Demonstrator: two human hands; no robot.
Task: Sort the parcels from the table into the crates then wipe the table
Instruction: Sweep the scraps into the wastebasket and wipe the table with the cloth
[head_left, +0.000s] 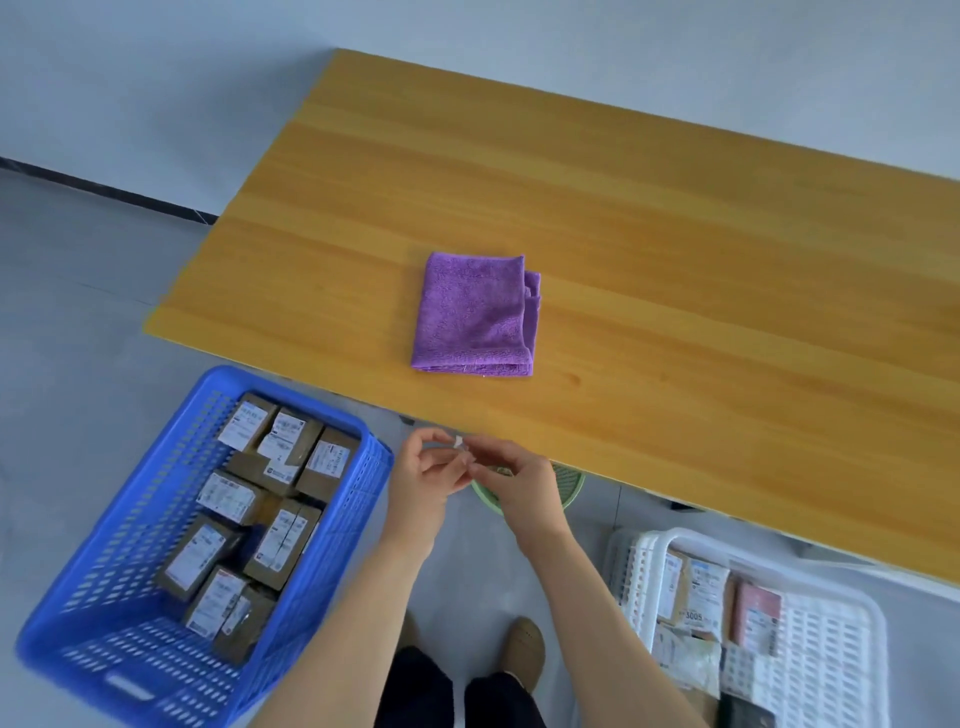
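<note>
A folded purple cloth (475, 314) lies on the wooden table (675, 291), the only thing on it. On the floor at the left stands a blue crate (363, 467) holding several brown boxed parcels (270, 509). A white crate (831, 618) at the lower right holds flat bagged parcels (701, 608). My left hand (423, 480) and my right hand (519, 480) meet just below the table's front edge, fingertips together, pinching a small white scrap (459, 443) between them.
A green basket (569, 491) sits on the floor under the table edge, mostly hidden behind my right hand. My legs and a brown shoe (524, 649) show at the bottom. A grey floor and a white wall surround the table.
</note>
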